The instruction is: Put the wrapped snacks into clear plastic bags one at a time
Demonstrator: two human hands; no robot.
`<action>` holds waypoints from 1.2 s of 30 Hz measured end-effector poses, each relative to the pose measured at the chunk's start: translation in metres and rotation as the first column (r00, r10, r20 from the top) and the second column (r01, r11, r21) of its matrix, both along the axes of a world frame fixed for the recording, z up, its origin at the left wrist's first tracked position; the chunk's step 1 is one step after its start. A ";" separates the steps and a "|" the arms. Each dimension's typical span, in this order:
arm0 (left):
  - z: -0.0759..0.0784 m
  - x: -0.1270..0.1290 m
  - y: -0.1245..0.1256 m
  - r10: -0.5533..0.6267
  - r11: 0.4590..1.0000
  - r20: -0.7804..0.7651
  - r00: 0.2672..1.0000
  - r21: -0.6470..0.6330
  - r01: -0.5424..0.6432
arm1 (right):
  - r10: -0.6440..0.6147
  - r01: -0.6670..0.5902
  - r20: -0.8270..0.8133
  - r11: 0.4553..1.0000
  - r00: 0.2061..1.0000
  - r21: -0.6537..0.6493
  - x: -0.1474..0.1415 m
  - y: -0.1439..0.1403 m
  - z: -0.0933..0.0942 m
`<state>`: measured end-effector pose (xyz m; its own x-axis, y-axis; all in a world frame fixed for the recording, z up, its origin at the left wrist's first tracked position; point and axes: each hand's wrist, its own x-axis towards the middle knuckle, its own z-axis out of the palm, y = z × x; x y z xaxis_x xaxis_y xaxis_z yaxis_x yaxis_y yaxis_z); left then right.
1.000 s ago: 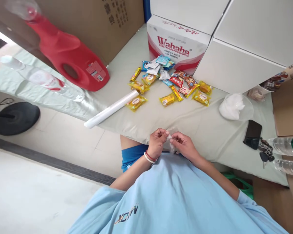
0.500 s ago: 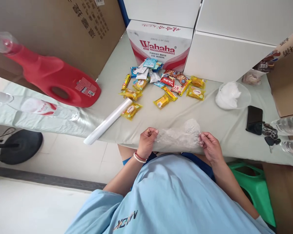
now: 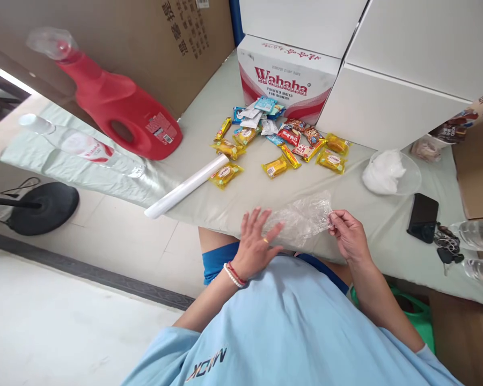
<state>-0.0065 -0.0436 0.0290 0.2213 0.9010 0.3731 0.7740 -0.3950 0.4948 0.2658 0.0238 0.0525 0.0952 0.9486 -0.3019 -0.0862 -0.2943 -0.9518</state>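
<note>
A thin, clear, crinkled plastic bag [image 3: 304,217] lies along the front of the cloth-covered table. My right hand [image 3: 349,233] pinches its right end between thumb and fingers. My left hand [image 3: 255,241] is spread, fingers apart, over the left end of the bag; whether it touches the plastic I cannot tell. Beyond the bag is a yellow-wrapped snack [image 3: 276,166], near a loose pile of small snack packets [image 3: 292,136]. A white roll [image 3: 187,186] rests to the left, its end close to another yellow packet [image 3: 226,175].
At left lie a red jug [image 3: 124,112] and a clear water bottle [image 3: 84,147]. A Wahaba-style printed carton [image 3: 285,78] stands behind the packets. A clear bowl [image 3: 412,174] with white material, a black phone [image 3: 423,217], keys [image 3: 446,241] and bottles [image 3: 477,234] occupy the right.
My left hand has let go of the bag's left end and spread its fingers over it. My right hand keeps its pinch. The bag looks more spread out, and the view has shifted.
</note>
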 end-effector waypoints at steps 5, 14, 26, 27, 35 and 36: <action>0.005 0.022 0.029 -0.270 0.956 0.108 0.957 -0.091 0.280 | -0.041 0.040 0.044 0.999 0.998 0.019 0.002 -0.015 -0.001; 0.004 0.028 0.035 -0.284 0.957 0.197 0.938 -0.002 0.290 | -0.193 0.191 -0.012 0.977 0.981 -0.093 0.025 -0.044 -0.017; -0.003 0.052 0.039 0.242 0.940 0.651 0.720 -0.341 -0.008 | -0.079 0.079 0.010 0.995 0.997 -0.064 0.048 -0.018 -0.002; -0.005 0.048 0.041 0.324 0.921 0.675 0.663 -0.386 -0.057 | -0.094 0.093 -0.008 0.992 0.996 -0.082 0.052 -0.019 -0.003; -0.015 0.022 0.052 0.475 0.870 0.717 0.510 -0.470 -0.149 | -0.128 0.112 -0.063 0.971 0.990 -0.212 0.043 -0.039 -0.011; -0.014 0.020 0.051 0.459 0.875 0.712 0.532 -0.466 -0.132 | -0.098 0.078 -0.072 0.969 0.993 -0.234 0.034 -0.040 -0.013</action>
